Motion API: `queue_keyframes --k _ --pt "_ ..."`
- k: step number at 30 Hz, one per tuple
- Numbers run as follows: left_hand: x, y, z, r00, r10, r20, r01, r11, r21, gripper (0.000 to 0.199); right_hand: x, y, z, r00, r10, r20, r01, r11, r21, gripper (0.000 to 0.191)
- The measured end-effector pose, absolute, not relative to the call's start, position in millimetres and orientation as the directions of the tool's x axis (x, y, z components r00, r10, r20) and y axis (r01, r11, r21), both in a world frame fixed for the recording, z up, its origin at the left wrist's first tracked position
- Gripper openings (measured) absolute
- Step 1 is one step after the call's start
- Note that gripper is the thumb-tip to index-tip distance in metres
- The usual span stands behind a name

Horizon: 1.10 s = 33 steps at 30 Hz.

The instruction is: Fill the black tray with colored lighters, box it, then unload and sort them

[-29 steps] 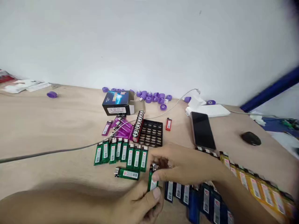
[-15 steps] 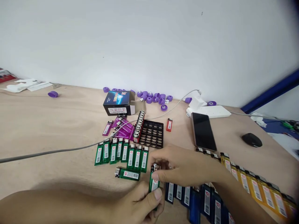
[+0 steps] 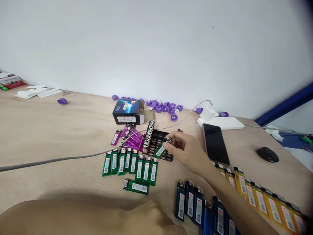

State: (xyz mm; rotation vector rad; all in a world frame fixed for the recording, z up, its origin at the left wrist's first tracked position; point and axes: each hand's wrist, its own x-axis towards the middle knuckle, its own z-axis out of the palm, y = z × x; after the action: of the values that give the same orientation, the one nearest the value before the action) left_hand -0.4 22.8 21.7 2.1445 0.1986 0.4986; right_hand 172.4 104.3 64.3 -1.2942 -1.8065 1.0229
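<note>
Right hand pinches a green lighter between thumb and fingers, tilted, metal head up, just above a black plastic tray with a square grid of cells. Contact with the tray can't be confirmed. Left arm lies blurred along the bottom edge, well apart from the right hand; its fingers are out of sight or too blurred, so any grip can't be told.

A row of upright green lighters with glossy bodies and white barcode labels sits just in front of the tray, with one green lighter lying sideways below the row. A red-and-metal strip of lighters stands at the tray's left edge, beside a heap of translucent magenta lighters. Behind them is a dark cardboard box, then scattered purple plastic caps along the white wall. Lower right: blue lighters and yellow lighters in rows. Also on the plywood table: a black phone, a white power bank, a dark mouse, and a grey cable.
</note>
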Motion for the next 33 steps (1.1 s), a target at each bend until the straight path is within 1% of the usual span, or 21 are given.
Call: queue_keyframes --k 2,4,5,6,7,9,11,13,17,21,25,33 --pt "-3 35 34 0.809 0.36 0.465 0.025 -0.811 0.585 0.028 164 105 50 -0.201 0.968 0.152 0.463 0.23 -0.856 0.011" --pt "-10 56 47 0.653 0.377 0.657 0.155 -0.916 0.371 0.017 158 104 38 -0.179 0.965 0.193 0.469 0.256 -0.845 0.011" --pt "-15 69 52 0.594 0.389 0.704 0.251 -0.921 0.297 0.012 155 103 33 -0.178 0.961 0.212 0.466 0.272 -0.842 0.011" --pt "-20 82 56 0.543 0.423 0.726 0.35 -0.899 0.262 0.011 154 103 29 -0.181 0.956 0.23 0.467 0.29 -0.835 0.011" --pt "-25 96 57 0.524 0.483 0.702 0.452 -0.856 0.252 0.013 152 102 26 -0.186 0.95 0.249 0.475 0.309 -0.824 0.011" --pt "-34 120 52 0.518 0.587 0.622 0.599 -0.768 0.225 0.027 150 102 22 -0.191 0.941 0.281 0.499 0.339 -0.797 0.011" --pt "-41 136 43 0.525 0.667 0.529 0.672 -0.706 0.224 0.04 149 102 20 -0.192 0.932 0.307 0.521 0.361 -0.773 0.01" --pt "-44 144 34 0.545 0.715 0.437 0.695 -0.677 0.242 0.048 149 102 20 -0.203 0.922 0.33 0.539 0.386 -0.749 0.009" --pt "-44 147 28 0.61 0.728 0.312 0.672 -0.684 0.283 0.054 149 101 21 -0.234 0.901 0.364 0.583 0.43 -0.689 0.01" --pt "-45 147 32 0.638 0.739 0.217 0.662 -0.67 0.336 0.054 149 101 24 -0.263 0.91 0.321 0.628 0.414 -0.659 0.012" --pt "-46 147 33 0.648 0.737 0.19 0.646 -0.665 0.375 0.054 148 100 22 -0.276 0.911 0.306 0.644 0.412 -0.645 0.012" --pt "-45 145 36 0.64 0.75 0.166 0.649 -0.644 0.406 0.055 143 96 16 -0.328 0.9 0.288 0.64 0.436 -0.633 0.01"
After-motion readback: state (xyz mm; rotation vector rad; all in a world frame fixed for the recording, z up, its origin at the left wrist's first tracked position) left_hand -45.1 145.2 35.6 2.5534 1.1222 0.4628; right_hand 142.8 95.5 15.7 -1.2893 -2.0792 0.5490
